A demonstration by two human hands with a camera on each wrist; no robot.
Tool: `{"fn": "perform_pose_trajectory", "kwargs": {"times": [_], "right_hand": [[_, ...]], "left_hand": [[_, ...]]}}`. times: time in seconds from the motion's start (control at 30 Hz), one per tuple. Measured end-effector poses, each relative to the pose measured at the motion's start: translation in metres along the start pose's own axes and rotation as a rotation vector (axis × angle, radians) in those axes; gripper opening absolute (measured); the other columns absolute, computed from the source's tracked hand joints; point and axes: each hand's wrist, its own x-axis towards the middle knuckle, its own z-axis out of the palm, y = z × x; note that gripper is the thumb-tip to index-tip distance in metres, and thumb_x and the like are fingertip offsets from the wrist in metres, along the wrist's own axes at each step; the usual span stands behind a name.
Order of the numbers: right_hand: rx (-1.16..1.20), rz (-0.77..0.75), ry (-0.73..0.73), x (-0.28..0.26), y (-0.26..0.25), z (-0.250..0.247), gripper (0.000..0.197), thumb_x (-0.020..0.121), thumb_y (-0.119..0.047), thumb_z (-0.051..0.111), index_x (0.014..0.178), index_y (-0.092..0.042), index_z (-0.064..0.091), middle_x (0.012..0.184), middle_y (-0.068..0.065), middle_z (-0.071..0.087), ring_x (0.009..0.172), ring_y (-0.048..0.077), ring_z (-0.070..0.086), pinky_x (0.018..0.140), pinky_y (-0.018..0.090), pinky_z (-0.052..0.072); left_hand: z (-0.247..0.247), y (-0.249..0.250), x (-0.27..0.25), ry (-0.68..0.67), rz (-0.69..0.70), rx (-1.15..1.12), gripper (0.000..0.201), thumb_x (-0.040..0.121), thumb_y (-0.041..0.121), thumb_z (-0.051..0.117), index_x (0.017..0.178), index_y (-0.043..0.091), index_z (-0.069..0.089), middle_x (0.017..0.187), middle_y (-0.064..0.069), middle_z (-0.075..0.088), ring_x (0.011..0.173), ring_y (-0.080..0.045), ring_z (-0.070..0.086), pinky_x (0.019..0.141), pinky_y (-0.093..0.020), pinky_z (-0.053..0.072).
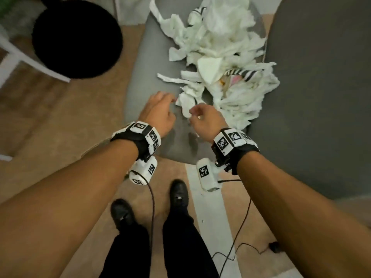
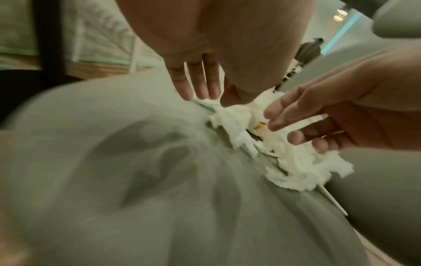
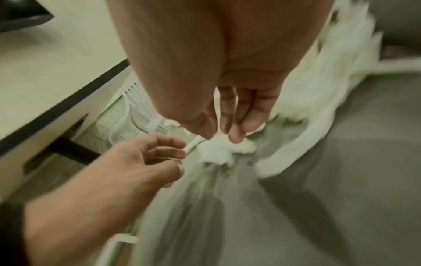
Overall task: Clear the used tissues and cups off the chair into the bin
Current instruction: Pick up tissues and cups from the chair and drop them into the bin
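A big heap of crumpled white tissues covers the far and right part of the grey chair seat. A black-and-white striped cup lies among them, and another striped piece shows at the far end. The nearest tissue wad lies between my hands. My left hand reaches in with straight fingers and holds nothing. My right hand hovers over that wad, its fingertips at the tissue but not closed. The round black bin stands on the floor to the left.
The chair's dark grey backrest rises on the right. A white furniture leg crosses in front of the bin. Black cables trail over the wooden floor beside my shoes.
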Motion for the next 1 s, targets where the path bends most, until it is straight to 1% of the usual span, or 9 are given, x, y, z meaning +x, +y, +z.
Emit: {"fn": "perform_pose_trajectory", "kwargs": {"times": [0.17, 0.3, 0.37, 0.47, 0.63, 0.7, 0.8, 0.9, 1.0], "right_hand": [[-0.305, 0.012, -0.013, 0.006, 0.067, -0.037, 0.042, 0.088, -0.025, 0.061, 0.13, -0.024, 0.056, 0.139, 0.007, 0.043, 0.12, 0.031, 0.055, 0.102, 0.04, 0.047], [-0.481, -0.062, -0.013, 0.011, 0.081, -0.028, 0.084, 0.081, -0.014, 0.069, 0.15, -0.029, 0.024, 0.147, 0.01, 0.033, 0.124, 0.038, 0.049, 0.096, 0.046, 0.049], [-0.564, -0.082, -0.016, 0.013, 0.081, -0.021, 0.09, 0.081, -0.013, 0.069, 0.152, -0.027, 0.016, 0.144, 0.014, 0.037, 0.119, 0.039, 0.05, 0.091, 0.047, 0.048], [-0.644, -0.145, -0.057, 0.02, 0.074, -0.014, 0.068, 0.086, -0.012, 0.061, 0.146, -0.024, 0.032, 0.133, 0.014, 0.05, 0.114, 0.037, 0.053, 0.09, 0.045, 0.047], [-0.702, -0.385, -0.074, 0.027, 0.055, -0.016, 0.028, 0.092, -0.011, 0.053, 0.118, -0.014, 0.061, 0.109, 0.013, 0.065, 0.104, 0.034, 0.06, 0.083, 0.038, 0.049], [-0.61, -0.435, -0.074, 0.027, 0.044, -0.015, 0.02, 0.091, -0.016, 0.053, 0.107, -0.011, 0.064, 0.107, 0.013, 0.064, 0.102, 0.034, 0.057, 0.084, 0.039, 0.047], [-0.436, -0.469, -0.052, 0.027, 0.029, -0.01, 0.023, 0.09, -0.029, 0.047, 0.101, -0.014, 0.062, 0.105, 0.012, 0.06, 0.098, 0.033, 0.054, 0.089, 0.043, 0.046], [-0.233, -0.443, -0.04, 0.032, 0.013, -0.002, 0.021, 0.095, -0.023, 0.047, 0.103, -0.008, 0.057, 0.104, 0.007, 0.046, 0.089, 0.022, 0.046, 0.08, 0.028, 0.035], [-0.174, -0.404, 0.01, 0.038, -0.001, 0.006, 0.017, 0.098, -0.016, 0.044, 0.107, -0.004, 0.051, 0.101, 0.01, 0.047, 0.085, 0.023, 0.045, 0.074, 0.025, 0.029]], "left_hand": [[0.043, 0.037, 0.033, -0.297, 0.05, 0.302, 0.08, 0.082, 0.029, 0.064, 0.15, 0.041, 0.025, 0.162, 0.002, 0.015, 0.139, -0.029, 0.024, 0.107, -0.047, 0.03], [0.052, 0.025, 0.043, -0.244, 0.142, 0.354, 0.033, 0.086, 0.027, 0.064, 0.119, 0.03, 0.06, 0.136, 0.002, 0.05, 0.113, -0.028, 0.041, 0.091, -0.037, 0.038], [0.047, 0.021, 0.041, -0.221, 0.131, 0.283, 0.023, 0.086, 0.015, 0.058, 0.109, 0.018, 0.058, 0.115, -0.004, 0.057, 0.1, -0.027, 0.042, 0.085, -0.039, 0.044], [0.035, 0.019, 0.037, -0.111, 0.033, 0.121, 0.028, 0.086, 0.016, 0.058, 0.109, 0.011, 0.042, 0.096, -0.009, 0.054, 0.096, -0.031, 0.048, 0.077, -0.044, 0.047], [0.021, 0.02, 0.05, -0.114, -0.122, 0.224, 0.066, 0.082, 0.046, 0.058, 0.14, 0.026, 0.032, 0.101, -0.002, 0.059, 0.096, -0.027, 0.053, 0.078, -0.041, 0.05], [0.02, 0.014, 0.055, -0.122, -0.131, 0.299, 0.037, 0.087, 0.042, 0.051, 0.115, 0.02, 0.056, 0.104, -0.008, 0.062, 0.103, -0.032, 0.054, 0.076, -0.039, 0.047], [0.018, 0.001, 0.049, -0.129, -0.153, 0.242, 0.022, 0.087, 0.035, 0.048, 0.082, 0.017, 0.059, 0.098, -0.012, 0.054, 0.1, -0.031, 0.047, 0.074, -0.034, 0.039], [0.014, -0.015, 0.035, -0.07, -0.129, 0.181, 0.02, 0.082, 0.037, 0.046, 0.073, 0.022, 0.056, 0.095, -0.006, 0.051, 0.097, -0.026, 0.047, 0.079, -0.027, 0.035], [0.007, -0.027, 0.026, -0.025, -0.165, 0.147, 0.007, 0.084, 0.012, 0.062, 0.077, 0.013, 0.06, 0.089, -0.003, 0.05, 0.09, -0.029, 0.057, 0.07, -0.027, 0.037]]}}
